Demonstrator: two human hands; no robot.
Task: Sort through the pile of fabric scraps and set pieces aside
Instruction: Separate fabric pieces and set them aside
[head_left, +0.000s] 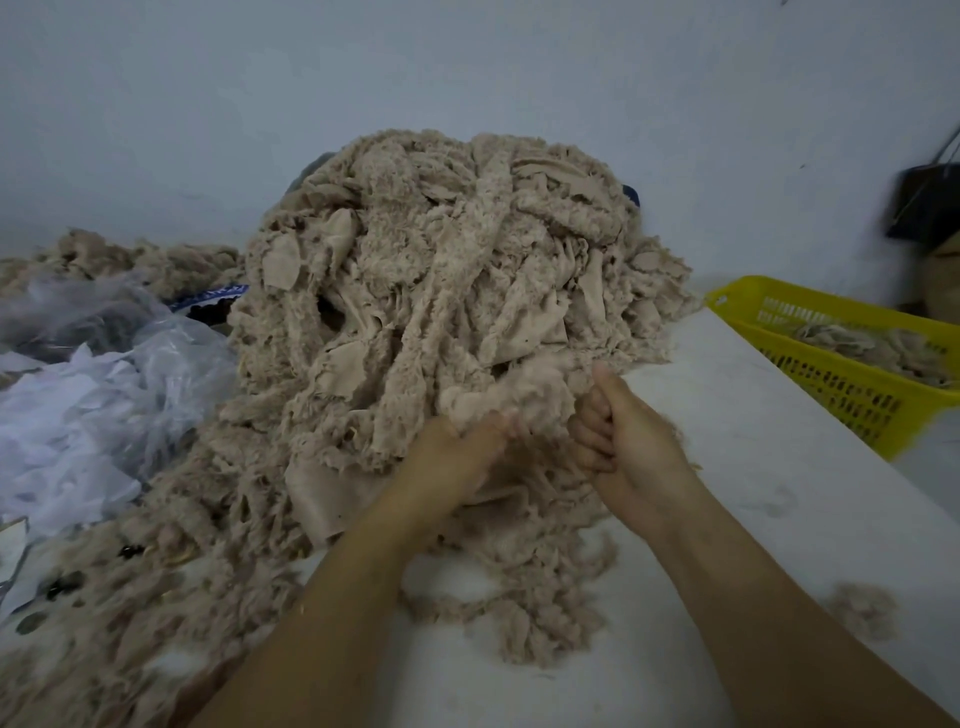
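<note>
Close in on the white worktop (753, 519), both hands hold one fuzzy beige fabric scrap (519, 397). The left hand (452, 457) grips it from below and the right hand (628, 441) is fisted round it, thumb up. At 12 o'clock rises the tall pile of beige fleece scraps (441, 270). A clear plastic bag of white offcuts (88, 415) lies at 9 o'clock. At 3 o'clock, a blurred yellow perforated plastic basket (841, 395) seemingly holds more beige scraps.

A plain pale blue-grey wall (467, 62) fills the back of the room. In front of it stands a white counter (753, 493), a little dirty. At the far right a dark bag (924, 202) hangs against the wall. The light is dim and even.
</note>
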